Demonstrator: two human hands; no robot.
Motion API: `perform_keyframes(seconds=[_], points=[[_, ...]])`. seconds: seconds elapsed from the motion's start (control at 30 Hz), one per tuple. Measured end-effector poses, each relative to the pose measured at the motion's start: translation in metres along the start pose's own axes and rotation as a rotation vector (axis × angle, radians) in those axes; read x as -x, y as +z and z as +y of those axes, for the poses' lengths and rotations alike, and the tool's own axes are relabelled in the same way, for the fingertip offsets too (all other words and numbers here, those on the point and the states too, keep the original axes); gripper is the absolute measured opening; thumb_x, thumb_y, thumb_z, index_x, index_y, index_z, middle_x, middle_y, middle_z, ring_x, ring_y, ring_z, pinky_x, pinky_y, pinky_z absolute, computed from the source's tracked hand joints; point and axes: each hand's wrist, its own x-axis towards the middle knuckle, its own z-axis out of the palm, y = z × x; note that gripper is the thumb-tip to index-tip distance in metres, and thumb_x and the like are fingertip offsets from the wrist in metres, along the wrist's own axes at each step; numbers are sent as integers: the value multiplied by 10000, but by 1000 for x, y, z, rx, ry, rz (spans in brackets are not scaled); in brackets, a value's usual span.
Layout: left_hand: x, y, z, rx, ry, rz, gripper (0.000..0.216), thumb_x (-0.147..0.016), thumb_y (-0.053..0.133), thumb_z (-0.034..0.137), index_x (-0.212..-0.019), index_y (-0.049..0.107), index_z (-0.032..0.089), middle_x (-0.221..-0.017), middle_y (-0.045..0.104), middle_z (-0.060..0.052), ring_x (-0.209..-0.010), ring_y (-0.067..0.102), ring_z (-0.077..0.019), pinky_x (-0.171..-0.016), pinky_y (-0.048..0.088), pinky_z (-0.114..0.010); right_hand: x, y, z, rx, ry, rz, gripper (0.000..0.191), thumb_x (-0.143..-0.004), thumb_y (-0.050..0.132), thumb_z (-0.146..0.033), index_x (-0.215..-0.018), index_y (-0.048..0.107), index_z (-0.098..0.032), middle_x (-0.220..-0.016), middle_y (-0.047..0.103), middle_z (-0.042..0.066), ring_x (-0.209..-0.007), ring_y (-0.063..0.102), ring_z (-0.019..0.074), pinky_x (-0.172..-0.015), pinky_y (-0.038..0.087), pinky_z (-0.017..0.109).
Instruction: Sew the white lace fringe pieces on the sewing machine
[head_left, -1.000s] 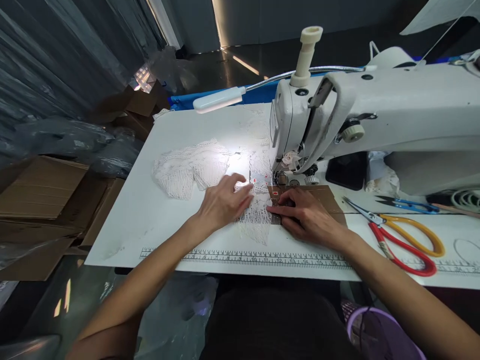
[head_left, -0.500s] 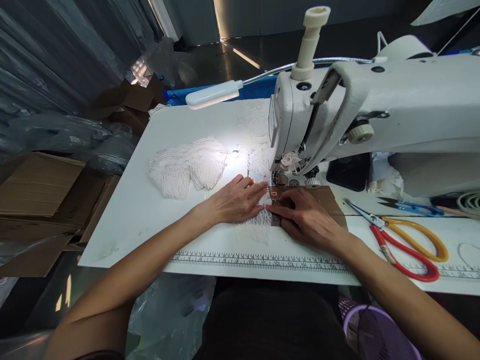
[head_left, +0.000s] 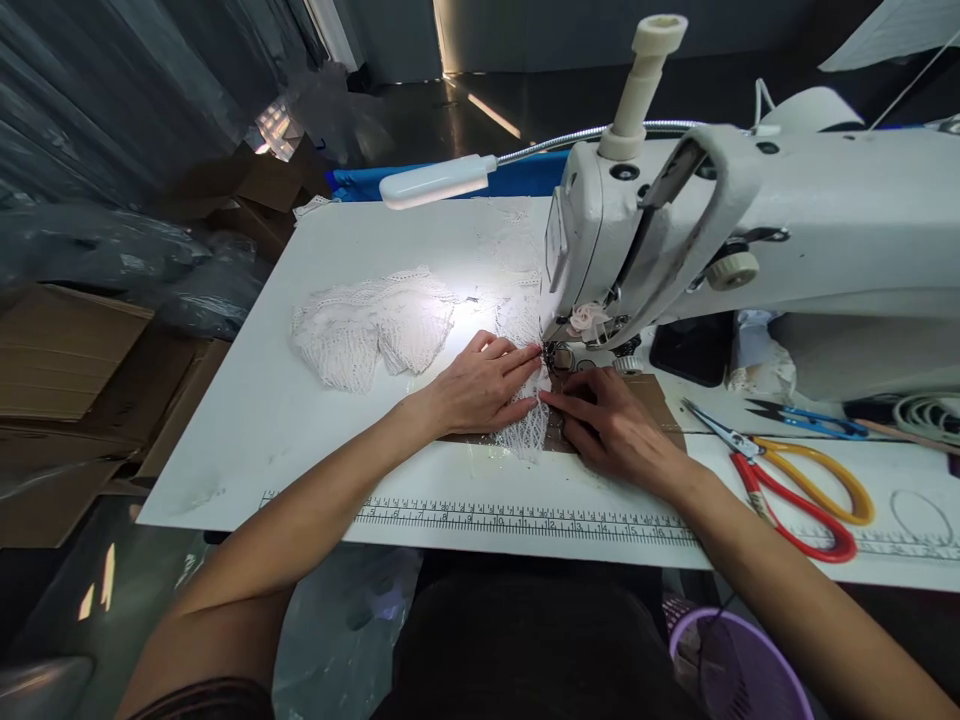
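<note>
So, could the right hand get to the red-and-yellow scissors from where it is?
Probably yes. The right hand presses the lace strip at the sewing machine, and the scissors lie flat on the white table just to its right, with nothing blocking the way.

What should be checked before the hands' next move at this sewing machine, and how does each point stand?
1. Lace strip lies flat under both hands: ok.
2. Left hand fingertips apart from the presser foot: not ok, right beside it.
3. Right hand presses the strip's edge: ok.
4. Presser foot up or down: cannot tell.
5. Scissors lie apart from the hands: ok.
6. Lamp lights the work: ok.
</note>
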Motion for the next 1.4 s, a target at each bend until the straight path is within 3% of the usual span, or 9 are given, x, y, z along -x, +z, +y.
perform_keyframes(seconds=[0.23,0.4,0.9,1.03,1.13,1.4], points=[[-1,3,-1,-15,-3,8,525,-994,392,429,-1358,499,66,-1465,451,-184,-1118,497,-304,-961,348,-459,1,0,-1,-24,40,-3,369,-907,530,-173,-1254,642,-233,-1135,564,136,-1063,528,302,-879,512,502],[1,7,1,28,-40,53,503,-981,412,429,-1353,513,105,-1449,480,-157,-1125,498,-295,-958,348,-445,0,0,-2,-24,44,5,362,-897,526,-160,-1222,663,-240,-1112,571,131,-1029,539,293,-854,520,496],[2,16,10,-45,-61,167,442,-975,424,376,-1278,535,73,-1373,520,-177,-1160,494,-300,-984,361,-467,-1,-2,-4,-3,36,-22,359,-915,517,-170,-1253,635,-197,-1107,545,135,-1033,546,282,-899,505,490],[1,18,8,-43,20,218,346,-974,430,327,-1138,615,85,-1212,635,-144,-1019,571,-257,-973,371,-452,-2,-1,-5,6,40,-5,342,-905,521,-155,-1219,655,-174,-1101,545,144,-1015,544,289,-884,508,498],[1,18,7,-18,36,257,312,-960,462,336,-1101,646,128,-1200,666,-107,-935,593,-239,-935,386,-461,-2,-2,-6,18,44,-8,350,-899,526,-149,-1225,653,-165,-1096,550,147,-1002,543,292,-869,512,499],[2,13,6,5,-6,216,358,-939,488,369,-1180,636,149,-1304,621,-115,-1070,580,-284,-953,380,-511,-2,0,-9,69,57,1,352,-910,510,-171,-1233,647,-141,-1105,550,164,-998,529,306,-854,518,502]])
